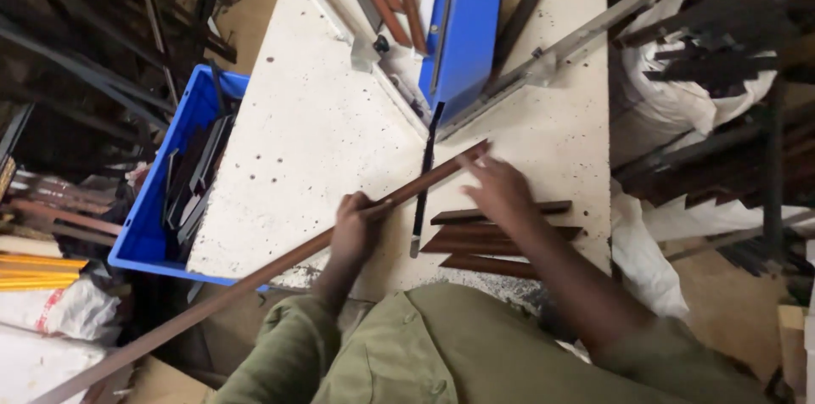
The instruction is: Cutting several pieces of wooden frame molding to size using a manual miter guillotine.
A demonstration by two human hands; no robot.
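Left hand (355, 230) grips brown moulding strip (280, 264) (pointing diagonally up-right).

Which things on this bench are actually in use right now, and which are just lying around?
In use:
left hand gripping long brown moulding strip
right hand above cut brown pieces
blue cutter

Lying about:
blue bin of offcuts
white sacks

On table (323, 132): long strip (280, 264) left | cut pieces (501, 243) right | cutter (463, 30) behind | bin (165, 192) left of table
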